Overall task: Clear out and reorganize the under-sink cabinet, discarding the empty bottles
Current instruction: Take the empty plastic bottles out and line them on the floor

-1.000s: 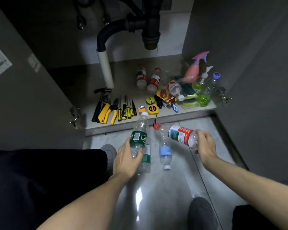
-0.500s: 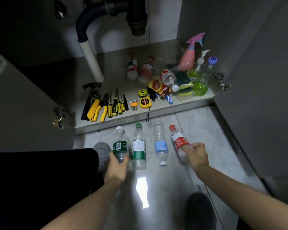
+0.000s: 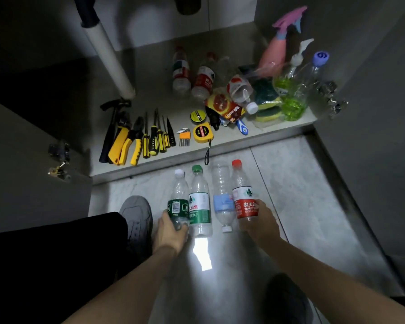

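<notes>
On pale marble floor (image 3: 290,183), left hand (image 3: 171,232) grips dark-green-labelled clear plastic bottle (image 3: 179,202), right hand (image 3: 261,223) grips red-labelled clear plastic bottle (image 3: 243,197); lay both gently, parallel.

The floor (image 3: 290,183) is pale marbled tile with a grey joint line running from near to far, and a bright patch of light (image 3: 202,256) glares off it in the near middle. Beyond it, the cabinet shelf (image 3: 150,94) sits one low step above the floor, its surface a dull grey-beige with a lighter front edge. The back wall (image 3: 168,24) is light panels with a vertical seam. A white pipe (image 3: 108,57) slants down from the upper left to the shelf. The open cabinet doors, grey, stand at either side, the left door (image 3: 28,141) and the right door (image 3: 372,113), each bearing a metal hinge. The room is dim overall.
</notes>
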Demonstrator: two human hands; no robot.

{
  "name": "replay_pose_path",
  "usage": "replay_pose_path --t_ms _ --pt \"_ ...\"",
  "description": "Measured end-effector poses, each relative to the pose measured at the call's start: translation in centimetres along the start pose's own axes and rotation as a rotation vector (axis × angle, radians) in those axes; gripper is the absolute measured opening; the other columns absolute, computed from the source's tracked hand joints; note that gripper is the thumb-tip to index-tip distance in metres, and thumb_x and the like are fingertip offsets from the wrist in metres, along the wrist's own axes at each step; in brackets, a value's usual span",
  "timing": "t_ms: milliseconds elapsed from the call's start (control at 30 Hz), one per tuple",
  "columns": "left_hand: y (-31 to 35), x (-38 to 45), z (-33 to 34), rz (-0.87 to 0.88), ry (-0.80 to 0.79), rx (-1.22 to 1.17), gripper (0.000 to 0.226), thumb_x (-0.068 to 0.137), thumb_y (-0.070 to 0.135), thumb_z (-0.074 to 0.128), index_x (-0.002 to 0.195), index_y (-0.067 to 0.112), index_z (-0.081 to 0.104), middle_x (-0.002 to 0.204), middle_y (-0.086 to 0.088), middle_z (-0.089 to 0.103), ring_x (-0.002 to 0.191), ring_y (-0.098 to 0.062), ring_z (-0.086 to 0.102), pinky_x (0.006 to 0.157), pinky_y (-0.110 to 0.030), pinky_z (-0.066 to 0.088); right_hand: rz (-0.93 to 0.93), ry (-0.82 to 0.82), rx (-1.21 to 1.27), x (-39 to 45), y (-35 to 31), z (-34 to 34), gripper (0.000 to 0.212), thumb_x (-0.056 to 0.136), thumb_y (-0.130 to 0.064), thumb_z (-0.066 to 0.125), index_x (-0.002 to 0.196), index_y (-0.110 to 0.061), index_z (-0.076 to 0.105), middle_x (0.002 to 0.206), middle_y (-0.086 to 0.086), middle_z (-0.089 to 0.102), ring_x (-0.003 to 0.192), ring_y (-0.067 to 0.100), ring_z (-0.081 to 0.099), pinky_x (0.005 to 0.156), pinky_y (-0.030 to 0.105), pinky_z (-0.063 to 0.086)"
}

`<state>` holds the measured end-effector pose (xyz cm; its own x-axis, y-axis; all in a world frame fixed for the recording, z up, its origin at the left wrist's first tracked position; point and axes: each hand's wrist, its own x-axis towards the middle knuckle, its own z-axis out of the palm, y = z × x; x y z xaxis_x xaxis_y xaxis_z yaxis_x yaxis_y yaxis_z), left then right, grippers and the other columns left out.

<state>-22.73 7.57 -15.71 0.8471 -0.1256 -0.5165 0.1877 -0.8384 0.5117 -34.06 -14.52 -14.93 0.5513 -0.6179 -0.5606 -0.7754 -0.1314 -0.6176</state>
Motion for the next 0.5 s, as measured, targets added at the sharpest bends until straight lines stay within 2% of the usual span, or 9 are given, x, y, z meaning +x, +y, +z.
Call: replay_pose_path --t_ms 167,233,333,433,500 --pt "1.0 -0.1 0.4 -0.020 -0.033 0.015 0.046 0.088 0.030 0.065 0.128 0.019 0.045 0.130 -0.007 0.053 0.113 -0.029 0.058 0.092 -0.035 0.046 0.018 -0.038 0.019 0.2 -0.4 0.3 0.064 0.070 -0.019 0.084 0.127 -0.017 0.055 0.112 0.006 0.063 0.097 0.024 0.065 0.089 0.049 0.056" --pt "1.4 0.2 0.2 -0.042 -0.016 0.000 0.037 0.090 0.034 0.061 0.121 0.016 0.049 0.127 -0.009 0.056 0.108 -0.029 0.060 0.092 -0.036 0.048 0.041 -0.047 0.048 0.3 -0.4 0.3 0.061 0.073 -0.022 0.084 0.126 -0.016 0.054 0.113 0.007 0.063 0.098 0.025 0.065 0.089 0.049 0.057" --pt "1.9 0.6 -0.4 -0.045 -0.001 -0.035 0.027 0.092 0.034 0.057 0.111 0.016 0.051 0.116 -0.009 0.061 0.096 -0.028 0.064 0.086 -0.046 0.055 0.058 0.014 0.096 0.7 -0.8 -0.1 0.060 0.082 -0.033 0.078 0.132 -0.012 0.052 0.122 0.010 0.061 0.107 0.027 0.064 0.095 0.049 0.054" --pt "2.7 1.0 -1.3 -0.027 0.057 -0.016 0.040 0.093 0.035 0.055 0.127 0.015 0.051 0.129 -0.009 0.059 0.111 -0.028 0.061 0.095 -0.043 0.051 0.015 0.110 0.122 1.7 -2.6 -1.0 0.058 0.089 -0.029 0.068 0.140 -0.009 0.048 0.135 0.012 0.055 0.121 0.029 0.056 0.104 0.047 0.046" --pt "3.8 1.4 -2.4 0.014 0.131 -0.003 0.048 0.094 0.034 0.054 0.137 0.015 0.049 0.137 -0.007 0.056 0.119 -0.028 0.056 0.098 -0.039 0.047 -0.026 0.164 0.186 2.6 -4.7 -1.9 0.049 0.090 -0.027 0.066 0.135 -0.014 0.052 0.131 0.008 0.059 0.116 0.025 0.058 0.099 0.037 0.046"
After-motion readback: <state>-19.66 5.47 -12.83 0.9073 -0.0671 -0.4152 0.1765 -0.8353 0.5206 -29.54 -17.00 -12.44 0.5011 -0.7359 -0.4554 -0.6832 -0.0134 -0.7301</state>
